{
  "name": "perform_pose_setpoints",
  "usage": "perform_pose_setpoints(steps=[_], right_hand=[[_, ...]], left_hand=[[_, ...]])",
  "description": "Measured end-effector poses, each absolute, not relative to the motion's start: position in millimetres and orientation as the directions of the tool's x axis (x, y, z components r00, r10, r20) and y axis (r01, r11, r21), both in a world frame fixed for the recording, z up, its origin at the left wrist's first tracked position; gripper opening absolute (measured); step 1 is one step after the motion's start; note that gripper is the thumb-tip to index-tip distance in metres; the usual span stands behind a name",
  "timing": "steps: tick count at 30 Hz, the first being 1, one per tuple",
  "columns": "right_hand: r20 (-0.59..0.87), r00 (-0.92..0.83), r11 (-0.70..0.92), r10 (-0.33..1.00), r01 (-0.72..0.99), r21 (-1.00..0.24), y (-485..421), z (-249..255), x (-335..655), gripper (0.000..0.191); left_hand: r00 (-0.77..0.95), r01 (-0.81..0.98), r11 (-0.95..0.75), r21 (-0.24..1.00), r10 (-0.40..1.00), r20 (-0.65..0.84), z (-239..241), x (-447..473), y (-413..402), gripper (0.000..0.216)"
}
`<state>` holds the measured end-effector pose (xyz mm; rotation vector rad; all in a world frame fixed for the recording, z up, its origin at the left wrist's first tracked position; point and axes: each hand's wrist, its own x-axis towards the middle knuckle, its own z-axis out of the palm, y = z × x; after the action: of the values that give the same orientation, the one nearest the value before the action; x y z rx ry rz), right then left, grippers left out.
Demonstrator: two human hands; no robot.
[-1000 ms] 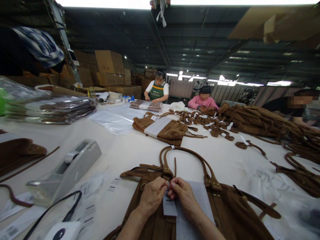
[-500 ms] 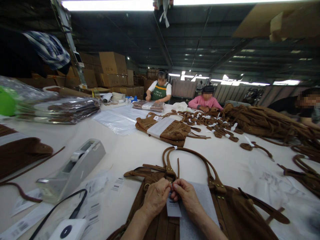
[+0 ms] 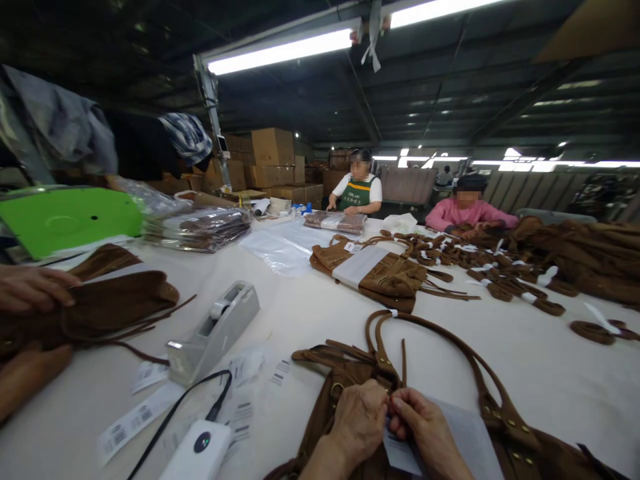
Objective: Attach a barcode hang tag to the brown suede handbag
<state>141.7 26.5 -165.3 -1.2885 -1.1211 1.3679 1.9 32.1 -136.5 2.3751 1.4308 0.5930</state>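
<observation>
While pinching: 2 hands (image 3: 393, 423), 1 tag (image 3: 400, 453).

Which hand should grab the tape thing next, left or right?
Probably the left hand. The tape dispenser sits to the left of both hands on the table, so the left is nearer. The right hand pinches the tag over the bag and would have to cross over.

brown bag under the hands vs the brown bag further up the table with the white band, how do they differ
The near bag lies partly out of frame with its long handles looped out across the table, and both hands, left hand and right hand, pinch a paper tag at it. The far bag lies untouched, wrapped in a white band. Both are brown suede-like.
</observation>
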Motion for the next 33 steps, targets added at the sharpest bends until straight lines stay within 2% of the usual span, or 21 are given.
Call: perform_pose_setpoints(steps=[10, 12, 14, 16, 18, 20, 22, 23, 26, 28, 30, 33], right_hand=[[-0.166, -0.042, -0.166, 0.985, -0.002, -0.986, 26, -162, 137, 0.037], [-0.153, -0.044, -0.153, 0.987, 0.008, -0.988, 25, -160, 137, 0.037], [-0.151, -0.047, -0.15, 0.987, 0.015, -0.989, 24, -155, 138, 0.037], [-0.154, -0.004, -0.154, 0.988, 0.057, -0.986, 24, -145, 140, 0.036], [-0.07, 0.067, -0.083, 0.995, 0.211, -0.974, 25, -130, 139, 0.036], [0.142, 0.057, 0.104, 0.988, 0.43, -0.897, 26, -114, 130, 0.032], [0.331, -0.088, 0.318, 0.939, 0.586, -0.745, 29, -98, 112, 0.024], [0.371, -0.173, 0.391, 0.913, 0.633, -0.668, 32, -92, 99, 0.022], [0.325, -0.347, 0.467, 0.88, 0.758, -0.454, 42, -84, 58, 0.02], [0.275, -0.373, 0.452, 0.886, 0.824, -0.341, 51, -87, 34, 0.019], [0.218, -0.369, 0.421, 0.904, 0.858, -0.293, 61, -92, 17, 0.022], [0.125, -0.352, 0.374, 0.928, 0.87, -0.322, 79, -95, 8, 0.023]], left_hand=[[0.401, 0.755, -0.438, 0.488, 0.897, 0.186, -143, 6, 33, 0.019], [0.398, 0.721, -0.43, 0.544, 0.899, 0.183, -136, 5, 32, 0.02], [0.391, 0.614, -0.428, 0.663, 0.895, 0.216, -124, -2, 34, 0.016], [0.285, 0.485, -0.407, 0.774, 0.91, 0.3, -110, -20, 42, 0.028], [0.003, 0.476, -0.271, 0.836, 0.952, 0.307, -101, -47, 54, 0.038], [-0.308, 0.537, 0.016, 0.843, 0.935, 0.178, -101, -76, 66, 0.041], [-0.442, 0.543, 0.199, 0.816, 0.893, 0.077, -109, -97, 73, 0.038], [-0.47, 0.54, 0.243, 0.806, 0.882, 0.048, -114, -104, 75, 0.033], [-0.518, 0.502, 0.288, 0.816, 0.855, 0.017, -130, -109, 76, 0.024], [-0.525, 0.454, 0.277, 0.847, 0.851, 0.003, -137, -107, 77, 0.021], [-0.528, 0.37, 0.262, 0.891, 0.849, -0.03, -144, -105, 79, 0.015], [-0.555, 0.171, 0.234, 0.957, 0.826, -0.102, -150, -104, 84, 0.01]])
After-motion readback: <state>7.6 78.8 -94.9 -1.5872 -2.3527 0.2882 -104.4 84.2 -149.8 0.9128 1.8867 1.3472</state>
